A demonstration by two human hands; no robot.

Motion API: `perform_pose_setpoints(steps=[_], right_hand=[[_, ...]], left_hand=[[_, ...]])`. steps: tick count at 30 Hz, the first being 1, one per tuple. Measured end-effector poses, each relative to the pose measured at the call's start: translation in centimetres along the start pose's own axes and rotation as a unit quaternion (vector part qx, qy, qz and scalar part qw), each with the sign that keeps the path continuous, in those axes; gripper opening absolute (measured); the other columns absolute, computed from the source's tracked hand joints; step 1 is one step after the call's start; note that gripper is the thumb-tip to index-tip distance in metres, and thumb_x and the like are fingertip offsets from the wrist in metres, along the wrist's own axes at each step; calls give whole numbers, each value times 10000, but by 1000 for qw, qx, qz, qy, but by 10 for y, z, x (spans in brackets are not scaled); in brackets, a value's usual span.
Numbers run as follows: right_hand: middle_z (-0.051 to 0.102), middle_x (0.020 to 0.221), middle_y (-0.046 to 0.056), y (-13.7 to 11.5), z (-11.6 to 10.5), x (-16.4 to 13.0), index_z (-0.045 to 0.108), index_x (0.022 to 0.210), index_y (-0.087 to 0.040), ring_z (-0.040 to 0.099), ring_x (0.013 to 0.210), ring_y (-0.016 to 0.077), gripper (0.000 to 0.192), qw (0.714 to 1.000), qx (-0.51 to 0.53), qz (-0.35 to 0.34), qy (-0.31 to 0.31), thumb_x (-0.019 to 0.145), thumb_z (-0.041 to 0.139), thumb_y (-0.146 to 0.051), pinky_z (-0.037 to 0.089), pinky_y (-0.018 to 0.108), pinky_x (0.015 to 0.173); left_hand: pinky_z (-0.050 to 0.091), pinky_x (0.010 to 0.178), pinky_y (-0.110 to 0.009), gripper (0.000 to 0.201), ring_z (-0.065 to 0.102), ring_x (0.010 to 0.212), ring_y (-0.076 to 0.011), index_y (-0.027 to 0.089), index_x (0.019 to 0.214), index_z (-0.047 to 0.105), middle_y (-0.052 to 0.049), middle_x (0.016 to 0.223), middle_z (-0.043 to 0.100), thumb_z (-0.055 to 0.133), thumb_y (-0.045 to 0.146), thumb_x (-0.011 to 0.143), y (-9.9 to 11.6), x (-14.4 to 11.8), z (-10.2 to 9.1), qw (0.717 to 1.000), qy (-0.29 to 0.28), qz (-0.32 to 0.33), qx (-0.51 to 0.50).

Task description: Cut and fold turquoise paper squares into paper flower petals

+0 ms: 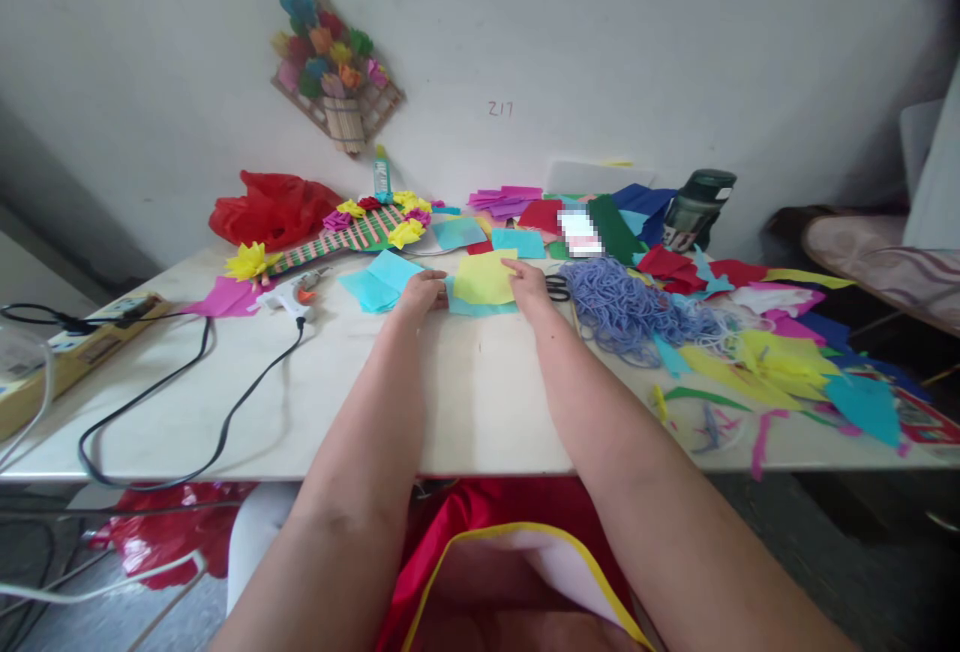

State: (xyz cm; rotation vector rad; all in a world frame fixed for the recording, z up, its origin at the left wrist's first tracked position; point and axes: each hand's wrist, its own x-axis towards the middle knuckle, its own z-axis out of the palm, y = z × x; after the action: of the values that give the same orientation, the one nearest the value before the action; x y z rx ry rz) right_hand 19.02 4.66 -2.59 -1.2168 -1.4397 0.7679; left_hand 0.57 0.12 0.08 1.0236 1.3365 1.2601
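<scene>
Black cable (187, 382) looping off the table's (465, 402) front edge at far left, partly out of frame. Red plastic bag (274, 207) slumped by the wall, contents impossible to make out. Left hand (421, 290) flat on light blue paper (379, 282), fingers down, gripping nothing. Yellow paper sheet (484, 279) just beside it, between both hands. Right hand (529, 284) pinching that sheet's right edge. Scissors (556, 285) mostly hidden behind the hand. Blue yarn (622, 302) tangled further right, scraps cut off at the edge.

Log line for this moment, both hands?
left hand: on blue paper | right hand: on yellow paper | scissors, purple cord at right
</scene>
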Motion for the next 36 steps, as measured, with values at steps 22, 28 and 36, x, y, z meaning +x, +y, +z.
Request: perform_pose_setpoints(steps=[22,28,36], right_hand=[[682,973,49,-7,1,-4,677,979,-137,617,838,139,377,996,60,36,-63,681,459,-60,470,293,809],[684,966,46,-4,2,-3,669,1001,-145,613,762,113,389,996,31,47,-67,690,455,-55,479,267,760],[692,926,42,-3,2,-3,664,1016,-147,593,654,103,385,996,3,41,-79,704,452,-68,487,270,709]], left_hand=[[487,632,-262,558,614,641,-142,101,1120,482,-62,759,649,520,-16,575,-4,0,-5,999,-25,25,17],[497,633,-251,568,606,626,-128,106,1139,466,-51,755,638,498,-12,584,-4,-1,-5,999,-26,22,20],[512,623,-273,573,604,585,-140,110,1194,430,-39,661,598,485,34,628,1,-1,-2,1000,3,-7,5]])
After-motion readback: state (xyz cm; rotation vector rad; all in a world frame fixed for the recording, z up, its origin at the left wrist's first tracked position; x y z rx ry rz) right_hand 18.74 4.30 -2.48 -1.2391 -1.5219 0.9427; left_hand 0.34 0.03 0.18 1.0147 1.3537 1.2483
